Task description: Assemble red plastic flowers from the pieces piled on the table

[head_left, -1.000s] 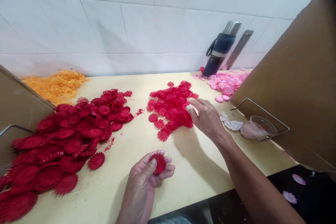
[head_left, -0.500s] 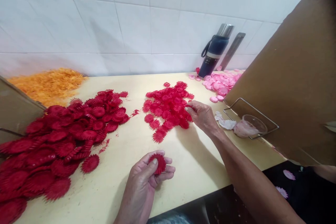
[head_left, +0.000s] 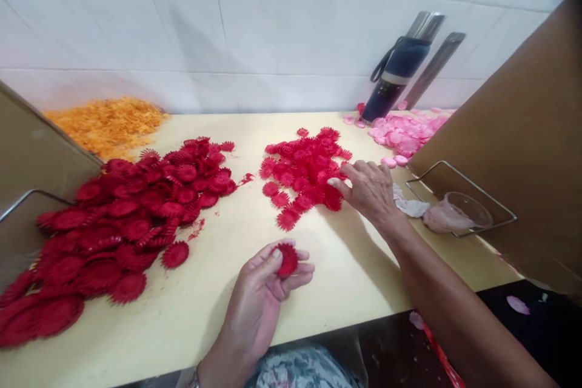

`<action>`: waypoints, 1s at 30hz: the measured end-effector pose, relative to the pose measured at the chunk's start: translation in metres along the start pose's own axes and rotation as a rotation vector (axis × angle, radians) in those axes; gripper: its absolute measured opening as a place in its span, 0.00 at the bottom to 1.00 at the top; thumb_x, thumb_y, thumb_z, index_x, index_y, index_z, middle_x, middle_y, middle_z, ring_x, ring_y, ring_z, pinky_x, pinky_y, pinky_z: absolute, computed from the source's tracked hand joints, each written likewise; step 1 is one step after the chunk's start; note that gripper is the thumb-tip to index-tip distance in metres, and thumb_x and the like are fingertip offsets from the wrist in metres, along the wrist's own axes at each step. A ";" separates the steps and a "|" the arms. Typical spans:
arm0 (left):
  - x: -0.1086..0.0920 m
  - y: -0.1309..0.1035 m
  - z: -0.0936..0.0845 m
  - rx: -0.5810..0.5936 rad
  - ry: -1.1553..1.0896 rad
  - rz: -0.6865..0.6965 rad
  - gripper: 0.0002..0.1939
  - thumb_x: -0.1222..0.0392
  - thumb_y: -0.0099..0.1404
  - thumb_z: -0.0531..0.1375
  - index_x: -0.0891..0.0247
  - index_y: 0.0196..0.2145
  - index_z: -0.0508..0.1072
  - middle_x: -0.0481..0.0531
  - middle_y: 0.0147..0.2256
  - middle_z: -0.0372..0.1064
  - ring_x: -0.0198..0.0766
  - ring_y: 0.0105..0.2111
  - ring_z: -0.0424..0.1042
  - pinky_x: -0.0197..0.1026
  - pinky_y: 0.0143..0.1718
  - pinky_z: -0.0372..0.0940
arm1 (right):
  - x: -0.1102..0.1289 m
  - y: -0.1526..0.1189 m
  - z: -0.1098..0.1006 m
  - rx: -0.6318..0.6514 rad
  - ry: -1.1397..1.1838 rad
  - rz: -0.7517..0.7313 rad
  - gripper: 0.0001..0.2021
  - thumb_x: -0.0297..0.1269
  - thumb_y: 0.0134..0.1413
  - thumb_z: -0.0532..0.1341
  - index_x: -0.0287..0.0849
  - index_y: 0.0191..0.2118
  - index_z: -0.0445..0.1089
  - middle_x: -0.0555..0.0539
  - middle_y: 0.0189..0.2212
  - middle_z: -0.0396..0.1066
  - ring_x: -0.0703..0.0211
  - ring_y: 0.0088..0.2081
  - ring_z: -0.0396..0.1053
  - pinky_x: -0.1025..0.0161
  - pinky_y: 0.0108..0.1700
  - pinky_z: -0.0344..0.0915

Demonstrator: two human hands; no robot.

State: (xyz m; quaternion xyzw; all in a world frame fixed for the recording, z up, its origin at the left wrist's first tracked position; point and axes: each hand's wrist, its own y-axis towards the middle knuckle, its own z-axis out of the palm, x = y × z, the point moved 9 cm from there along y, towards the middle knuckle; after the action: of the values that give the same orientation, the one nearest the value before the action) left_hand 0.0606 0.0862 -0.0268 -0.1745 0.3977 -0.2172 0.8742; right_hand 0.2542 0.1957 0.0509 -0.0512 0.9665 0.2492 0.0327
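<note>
My left hand (head_left: 261, 297) is closed over the bare tabletop, thumb pressing a dark red fringed flower petal disc (head_left: 288, 259), possibly several stacked, against the fingers. My right hand (head_left: 366, 188) reaches to the right edge of a loose pile of brighter red petal discs (head_left: 302, 173). Its thumb stands apart from the index finger, and the fingertips partly overlap the pile; I see nothing gripped there. To the left spreads a larger heap of dark red, cupped petal discs (head_left: 136, 212), some nested in one another.
Orange petals (head_left: 109, 124) lie at the back left, pink petal discs (head_left: 407, 133) at the back right beside a dark blue flask (head_left: 400, 73). Cardboard panels (head_left: 513, 151) flank both sides. A wire frame, a clear cup (head_left: 459, 212) and crumpled tissue (head_left: 409, 201) sit at right.
The view has shifted, moving the scene right and slightly up. My right thumb and index finger have parted at the pile's edge. My left hand keeps hold of its disc.
</note>
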 end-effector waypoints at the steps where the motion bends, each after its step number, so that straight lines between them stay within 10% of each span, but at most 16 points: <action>1: -0.001 0.000 -0.001 -0.006 -0.029 -0.005 0.07 0.65 0.59 0.57 0.71 0.34 0.72 0.62 0.32 0.75 0.44 0.30 0.75 0.43 0.36 0.69 | 0.003 -0.003 0.000 0.025 -0.033 -0.019 0.17 0.47 0.57 0.52 0.41 0.36 0.72 0.42 0.30 0.70 0.53 0.34 0.64 0.55 0.41 0.50; 6: -0.002 0.001 -0.002 -0.014 -0.129 -0.031 0.12 0.62 0.63 0.52 0.72 0.34 0.72 0.62 0.33 0.75 0.47 0.35 0.75 0.49 0.43 0.67 | 0.034 -0.027 -0.030 0.034 0.350 -0.114 0.13 0.42 0.57 0.54 0.42 0.42 0.71 0.42 0.38 0.70 0.52 0.40 0.66 0.53 0.48 0.53; 14: 0.001 -0.002 0.010 0.138 -0.009 0.035 0.10 0.63 0.63 0.54 0.70 0.32 0.74 0.54 0.31 0.74 0.35 0.29 0.72 0.41 0.39 0.68 | 0.126 -0.067 -0.031 0.340 0.908 -0.307 0.06 0.37 0.52 0.61 0.40 0.32 0.66 0.48 0.27 0.65 0.60 0.30 0.62 0.65 0.31 0.58; 25: 0.004 0.001 -0.003 -0.004 0.233 0.010 0.07 0.63 0.55 0.61 0.72 0.30 0.72 0.59 0.26 0.75 0.41 0.25 0.75 0.40 0.31 0.70 | 0.076 -0.043 -0.027 0.176 0.957 0.004 0.14 0.32 0.57 0.50 0.42 0.20 0.54 0.54 0.17 0.54 0.66 0.20 0.52 0.67 0.23 0.49; 30: -0.004 0.002 -0.003 -0.046 0.202 0.022 0.11 0.63 0.52 0.64 0.69 0.33 0.69 0.60 0.32 0.76 0.42 0.26 0.76 0.41 0.31 0.70 | 0.077 -0.037 -0.012 0.462 1.367 0.079 0.11 0.36 0.56 0.51 0.41 0.24 0.60 0.51 0.21 0.62 0.65 0.24 0.61 0.67 0.27 0.58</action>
State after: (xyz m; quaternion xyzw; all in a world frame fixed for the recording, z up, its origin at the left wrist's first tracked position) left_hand 0.0565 0.0892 -0.0274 -0.1673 0.4905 -0.2148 0.8278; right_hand 0.1816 0.1518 0.0366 -0.1526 0.8000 -0.0485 -0.5782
